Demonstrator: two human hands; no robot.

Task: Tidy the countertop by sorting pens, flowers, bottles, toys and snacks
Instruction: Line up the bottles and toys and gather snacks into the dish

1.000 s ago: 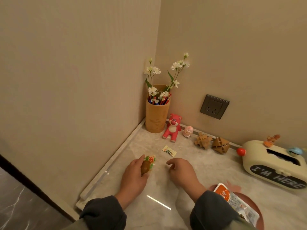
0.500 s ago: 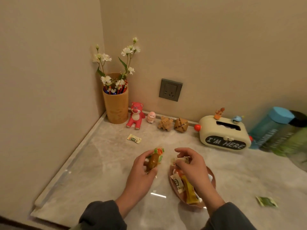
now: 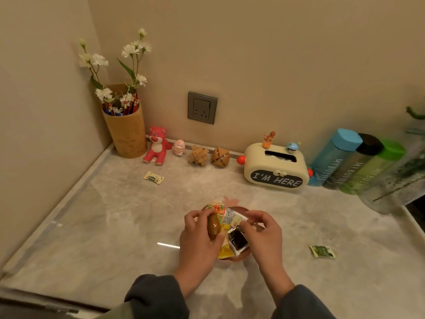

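Observation:
My left hand [image 3: 197, 236] grips a brown snack packet with a green and orange top [image 3: 214, 223], held over the small brown dish [image 3: 239, 259] near the counter's front middle. My right hand [image 3: 262, 231] hovers over the dish's right side, its fingertips pinching a small white wrapped snack [image 3: 236, 221]. In the dish lie a dark packet [image 3: 238, 241] and a yellow one [image 3: 224, 250]. One pale candy [image 3: 153, 177] lies loose at the back left, and a green packet [image 3: 322, 251] lies at the right.
A bamboo holder [image 3: 126, 134] with pens and white flowers stands in the corner. Along the back wall sit a red bear [image 3: 157, 146], a pink figure [image 3: 179, 147], two wooden puzzles [image 3: 208, 155], a cream tissue box [image 3: 276, 168] and three bottles [image 3: 354, 162].
Both hands moved right from the left part of the counter to the dish. The left hand carried the brown snack packet over the dish; the right hand now pinches a small wrapped snack there.

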